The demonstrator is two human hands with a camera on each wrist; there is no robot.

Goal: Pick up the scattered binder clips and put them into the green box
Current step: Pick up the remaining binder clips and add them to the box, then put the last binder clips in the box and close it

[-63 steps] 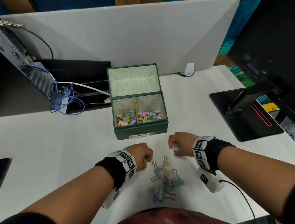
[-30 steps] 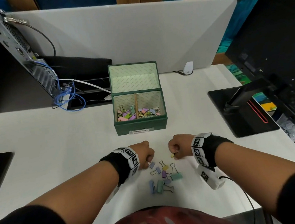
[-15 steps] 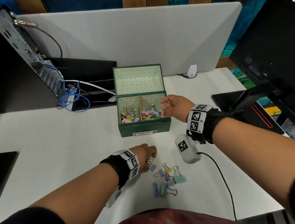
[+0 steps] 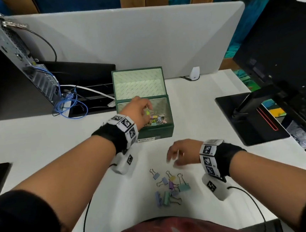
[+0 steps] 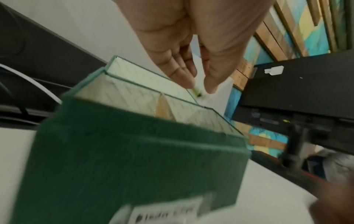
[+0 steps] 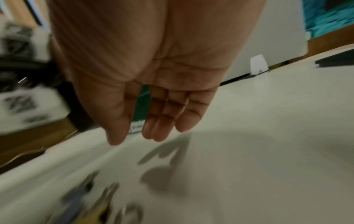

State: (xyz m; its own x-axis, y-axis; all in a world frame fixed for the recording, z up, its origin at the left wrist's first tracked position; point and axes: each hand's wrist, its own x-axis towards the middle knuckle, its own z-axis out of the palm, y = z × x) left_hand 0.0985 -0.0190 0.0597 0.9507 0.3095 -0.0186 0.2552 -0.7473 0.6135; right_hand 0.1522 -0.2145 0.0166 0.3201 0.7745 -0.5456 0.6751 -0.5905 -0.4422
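**Operator:** What does the left hand do at the green box?

**Guide:** Your left hand (image 4: 136, 109) is over the green box (image 4: 155, 132), above its left compartment and near the wooden divider. A yellow-green clip (image 4: 147, 112) shows at the fingertips. The wrist view shows the fingers and thumb nearly straight with a gap between them, so the clip looks released or very lightly held. Keep the fingertips inside the box rim and let the clip fall straight down onto the clips already in the box (image 4: 156, 120).

**Operator:** And the right hand?

**Guide:** Your right hand (image 4: 181, 153) is on the near side of the box, above the bench (image 4: 40, 144), fingers relaxed and spread, holding nothing. The scattered clips (image 4: 168, 186) lie nearer to you than the box. Lower onto the closest one and pinch its coloured body, not the wire handles.
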